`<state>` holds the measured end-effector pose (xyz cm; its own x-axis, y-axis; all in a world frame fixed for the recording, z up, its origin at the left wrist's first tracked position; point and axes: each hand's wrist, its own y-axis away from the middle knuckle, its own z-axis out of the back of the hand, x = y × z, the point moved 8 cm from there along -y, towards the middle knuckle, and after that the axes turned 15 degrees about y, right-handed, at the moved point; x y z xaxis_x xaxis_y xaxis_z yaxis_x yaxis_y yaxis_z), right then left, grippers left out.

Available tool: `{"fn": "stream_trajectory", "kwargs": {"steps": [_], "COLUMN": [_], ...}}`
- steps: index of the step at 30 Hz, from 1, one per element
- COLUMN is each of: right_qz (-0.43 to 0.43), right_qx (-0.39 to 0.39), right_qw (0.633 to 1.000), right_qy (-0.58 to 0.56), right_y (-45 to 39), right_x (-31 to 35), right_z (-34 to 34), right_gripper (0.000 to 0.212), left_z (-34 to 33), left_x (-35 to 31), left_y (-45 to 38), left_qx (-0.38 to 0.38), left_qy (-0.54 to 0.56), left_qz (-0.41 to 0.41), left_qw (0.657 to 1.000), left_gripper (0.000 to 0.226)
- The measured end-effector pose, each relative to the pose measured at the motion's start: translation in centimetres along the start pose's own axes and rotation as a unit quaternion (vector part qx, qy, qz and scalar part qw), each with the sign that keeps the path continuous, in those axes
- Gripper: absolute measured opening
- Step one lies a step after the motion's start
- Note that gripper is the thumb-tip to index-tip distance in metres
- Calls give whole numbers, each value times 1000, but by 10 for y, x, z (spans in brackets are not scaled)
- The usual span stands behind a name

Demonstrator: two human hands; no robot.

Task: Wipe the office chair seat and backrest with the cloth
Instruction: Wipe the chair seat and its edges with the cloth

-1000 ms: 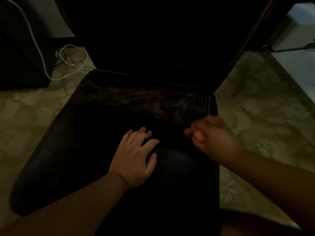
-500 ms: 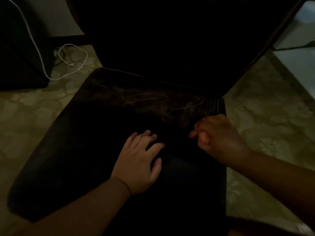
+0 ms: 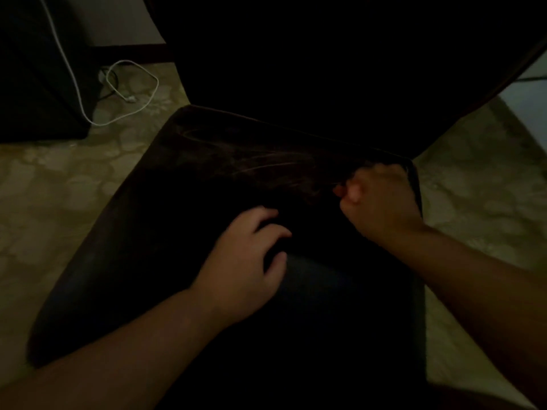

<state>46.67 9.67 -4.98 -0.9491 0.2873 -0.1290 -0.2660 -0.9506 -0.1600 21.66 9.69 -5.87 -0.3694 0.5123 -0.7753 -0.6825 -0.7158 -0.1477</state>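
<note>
Dark seat (image 3: 142, 261): faint wipe streaks were noted near its rear; backrest (image 3: 325, 69) judged untouched. Left hand (image 3: 245, 261) was laid flat, fingers spread. Right hand (image 3: 381, 202) was fisted, possibly around a dark cloth, not discernible.

Both hands on seat (image 3: 165, 232), backrest (image 3: 325, 69) seemingly behind

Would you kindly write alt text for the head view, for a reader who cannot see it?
In dim light, a person's left hand rests on a dark office chair seat while the right hand is curled into a fist near its rear right corner. The backrest rises behind; a white cable lies on the patterned floor.
</note>
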Motion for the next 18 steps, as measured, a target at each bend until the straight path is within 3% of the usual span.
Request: {"fn": "stream_trajectory", "kwargs": {"steps": [3,6,8,12,15,18], "right_qz": [-3,133,178,94,15,177], "right_qx": [20,28,16,-54,0,38], "right_qw": [998,985,978,993,996,975], "right_qy": [-59,-102,-110,-43,-85,-130], "right_y": [-7,33,45,3,-24,6], "right_x": [41,72,60,53,92,132], "right_z": [-7,-2,5,16,8,2], "right_gripper": [20,14,13,14,17,27], "left_z": [58,112,124,118,115,116], "left_x": [37,90,106,109,112,113], "left_y": [-6,8,22,30,33,37], "left_qx": [-26,-41,-54,-73,-82,-90], "left_qy": [-117,-215,-229,-241,-242,-238], "left_qz": [3,111,168,188,197,202], "left_qw": [993,969,957,949,947,946], "left_gripper": [47,68,76,74,74,75]}}
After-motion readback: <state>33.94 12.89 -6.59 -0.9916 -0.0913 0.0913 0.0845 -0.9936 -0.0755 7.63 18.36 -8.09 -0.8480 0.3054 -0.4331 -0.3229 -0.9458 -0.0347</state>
